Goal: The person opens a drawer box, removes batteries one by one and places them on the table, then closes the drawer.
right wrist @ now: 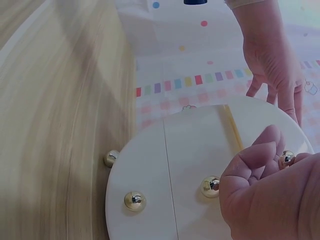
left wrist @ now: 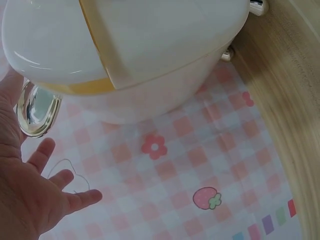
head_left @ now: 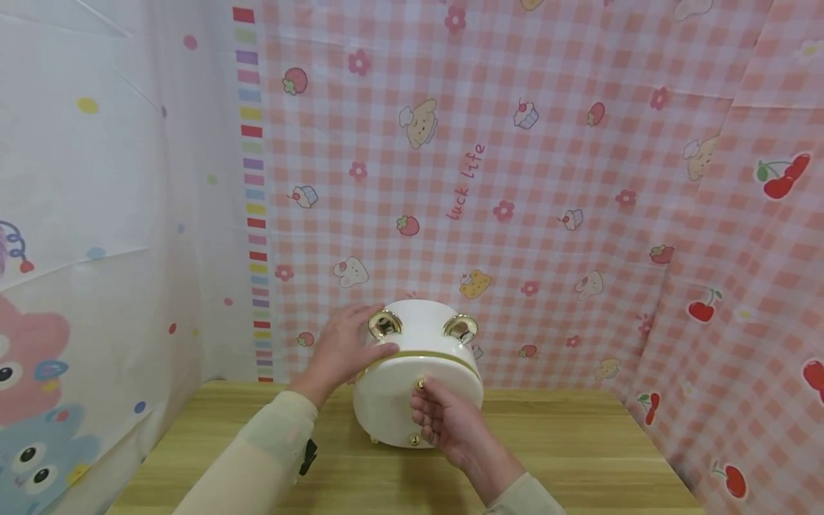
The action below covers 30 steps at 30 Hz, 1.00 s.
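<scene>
A white rounded storage box (head_left: 386,408) with a gold band stands on the wooden table, its front facing me. Two gold ear-shaped rings (head_left: 460,328) rise from its top. My left hand (head_left: 347,347) rests at the box's upper left beside one ring, thumb along the top edge; the left wrist view shows its other fingers (left wrist: 80,200) spread apart. With curled fingers my right hand (head_left: 453,425) pinches the upper gold knob (right wrist: 286,159) on the front. Below it are a middle knob (right wrist: 210,186), hidden by my hand in the head view, and a lower knob (right wrist: 135,201).
The box stands on a light wooden table (head_left: 553,443) near its back edge. Right behind hangs a pink checked cloth (head_left: 547,286) with printed figures, and more printed cloth encloses both sides. Small gold feet (right wrist: 111,158) hold the box up.
</scene>
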Motion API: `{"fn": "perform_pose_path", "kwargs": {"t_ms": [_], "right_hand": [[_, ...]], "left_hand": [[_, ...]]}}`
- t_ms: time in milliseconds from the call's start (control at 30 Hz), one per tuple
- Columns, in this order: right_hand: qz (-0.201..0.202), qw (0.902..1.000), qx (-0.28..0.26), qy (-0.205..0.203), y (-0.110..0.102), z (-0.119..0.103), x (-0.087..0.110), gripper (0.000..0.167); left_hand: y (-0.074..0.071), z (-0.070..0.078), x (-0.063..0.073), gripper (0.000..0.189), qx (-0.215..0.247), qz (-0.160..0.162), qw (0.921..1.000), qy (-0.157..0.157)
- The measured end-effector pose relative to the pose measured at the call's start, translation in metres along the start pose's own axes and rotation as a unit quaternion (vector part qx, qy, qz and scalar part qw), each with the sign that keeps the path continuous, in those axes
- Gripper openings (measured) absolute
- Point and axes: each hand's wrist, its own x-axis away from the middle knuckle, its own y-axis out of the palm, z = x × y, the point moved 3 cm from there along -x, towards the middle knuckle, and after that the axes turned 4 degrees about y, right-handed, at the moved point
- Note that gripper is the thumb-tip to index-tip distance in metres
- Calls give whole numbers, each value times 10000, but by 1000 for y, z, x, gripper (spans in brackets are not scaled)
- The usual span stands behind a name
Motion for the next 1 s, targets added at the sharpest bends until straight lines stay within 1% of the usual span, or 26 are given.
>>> {"fn": "perform_pose_path", "kwargs": {"t_ms": [167, 500, 767, 1000], "right_hand": [[36, 10000, 32, -17, -1, 2, 2, 33], [2, 10000, 19, -45, -2, 3, 9, 32], [-105, 9997, 230, -36, -4, 5, 13, 33], [-80, 9992, 372, -88, -5, 7, 16, 32]], "left_hand": [[3, -2, 0, 86, -82, 52, 9999, 42], [4, -1, 1, 86, -27, 89, 10000, -7], [4, -2, 2, 86, -52, 82, 10000, -14], [4, -3, 2, 86, -73, 144, 9998, 82]]}}
